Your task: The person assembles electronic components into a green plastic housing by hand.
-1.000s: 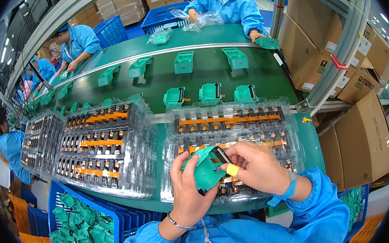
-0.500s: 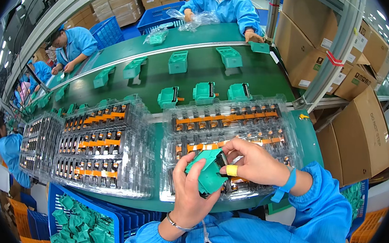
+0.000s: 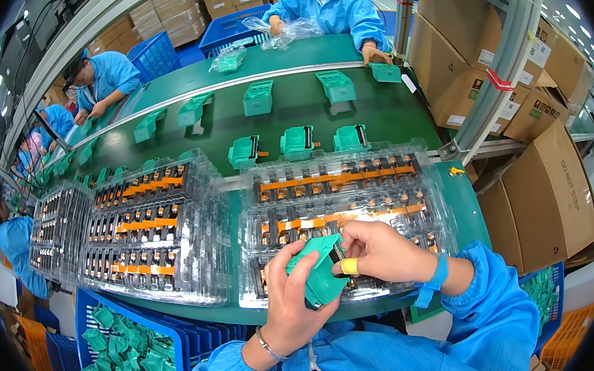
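Observation:
My left hand (image 3: 290,294) is closed round a green plastic housing (image 3: 322,271), holding it tilted in front of me above the trays. Along the housing's right edge sits a narrow black part (image 3: 340,250). My right hand (image 3: 369,252), with a yellow wrap on the thumb, has its curled fingers and thumb against this black part; the fingertips are partly hidden. Beneath both hands lies a clear plastic tray (image 3: 243,251) holding rows of black parts with orange flat ribbons (image 3: 336,178).
Several green housings (image 3: 258,97) lie on the dark green conveyor (image 3: 225,119). More tray stacks (image 3: 203,248) stand to the left. A blue crate (image 3: 181,338) of green pieces is below. Cardboard boxes (image 3: 557,201) and a metal post (image 3: 488,96) stand right. A co-worker (image 3: 333,12) sits opposite.
My right fingers have curled in more closely at the black part, and the thumb has shifted along the housing's edge. My left hand keeps its hold. The whole view has shifted slightly.

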Demonstrator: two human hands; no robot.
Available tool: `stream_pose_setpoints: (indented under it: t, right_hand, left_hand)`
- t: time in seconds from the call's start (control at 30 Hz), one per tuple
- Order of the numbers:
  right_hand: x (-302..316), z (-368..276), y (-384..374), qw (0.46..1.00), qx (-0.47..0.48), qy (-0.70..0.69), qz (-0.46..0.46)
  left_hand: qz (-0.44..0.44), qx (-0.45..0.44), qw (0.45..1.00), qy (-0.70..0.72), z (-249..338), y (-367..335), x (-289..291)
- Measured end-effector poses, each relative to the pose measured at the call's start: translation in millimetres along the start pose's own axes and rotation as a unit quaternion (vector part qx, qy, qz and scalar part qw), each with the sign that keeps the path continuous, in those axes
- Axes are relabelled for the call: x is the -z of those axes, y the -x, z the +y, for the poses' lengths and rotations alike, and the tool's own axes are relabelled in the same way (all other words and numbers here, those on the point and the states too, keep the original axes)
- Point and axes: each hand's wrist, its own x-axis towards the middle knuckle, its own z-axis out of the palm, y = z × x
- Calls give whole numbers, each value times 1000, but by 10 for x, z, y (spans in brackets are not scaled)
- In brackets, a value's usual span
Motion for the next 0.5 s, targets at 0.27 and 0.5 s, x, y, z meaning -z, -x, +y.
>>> stream_pose_setpoints:
  t: [0.27,0.5]
  right_hand:
    - [36,14,119,991,90,61,83]
    - [196,-12,220,930,260,189,180]
  left_hand:
    - [25,32,993,109,-31,0,-103]
    - [-11,172,877,448,-90,32,-173]
